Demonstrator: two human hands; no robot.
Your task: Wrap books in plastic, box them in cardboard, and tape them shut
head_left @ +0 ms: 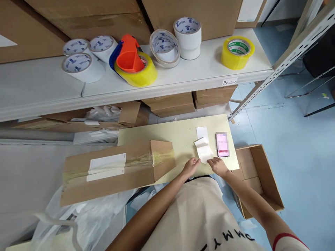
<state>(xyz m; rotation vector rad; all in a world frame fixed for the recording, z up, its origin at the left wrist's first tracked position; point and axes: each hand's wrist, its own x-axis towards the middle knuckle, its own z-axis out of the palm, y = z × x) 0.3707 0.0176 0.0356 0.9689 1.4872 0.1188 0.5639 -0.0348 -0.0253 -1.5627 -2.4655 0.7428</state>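
A folded strip of white label paper (203,146) lies on a pale yellow board (180,136). My left hand (191,166) pinches its near left corner, fingers curled. My right hand (217,165) grips the near right edge of the same strip. A pink phone-like item (222,144) lies just right of the strip. To the left, a long flat cardboard parcel (115,170) sealed with clear tape and bearing white labels rests partly on the board.
A white shelf (183,75) above holds several white tape rolls (78,62), a yellow tape roll (237,51) and an orange tape dispenser (131,61). An open cardboard box (261,181) stands on the blue floor at right. Plastic bags (86,216) lie lower left.
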